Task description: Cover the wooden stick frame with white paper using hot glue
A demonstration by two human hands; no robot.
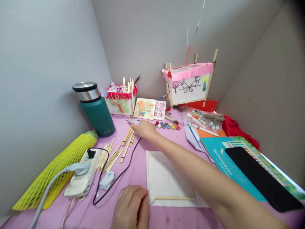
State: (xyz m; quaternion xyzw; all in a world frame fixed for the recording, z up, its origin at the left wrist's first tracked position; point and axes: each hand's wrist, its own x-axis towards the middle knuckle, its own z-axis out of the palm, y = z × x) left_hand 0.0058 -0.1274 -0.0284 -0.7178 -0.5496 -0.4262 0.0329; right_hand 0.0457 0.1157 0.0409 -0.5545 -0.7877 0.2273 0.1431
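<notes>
My right hand (145, 129) reaches across to the middle of the table. Its fingers are curled around a pale hot glue gun (133, 121), whose nozzle points left; a black cord (130, 162) runs up to it. Close in front, my left hand (131, 206) rests on the table with its fingers curled together, and what they hold, if anything, is hidden. It touches the left edge of a sheet of white paper (164, 178). A thin wooden stick (173, 198) lies along the near side of that sheet, meeting a short stick at its right end. My right forearm covers part of the paper.
Loose wooden sticks (113, 159) lie left of centre, beside a power strip (82, 173). A green bottle (96, 111) stands behind. Paint pots (168, 126), a decorated box (120, 103) and a paper lantern (190, 84) are further back. A black case (259, 175) lies at right.
</notes>
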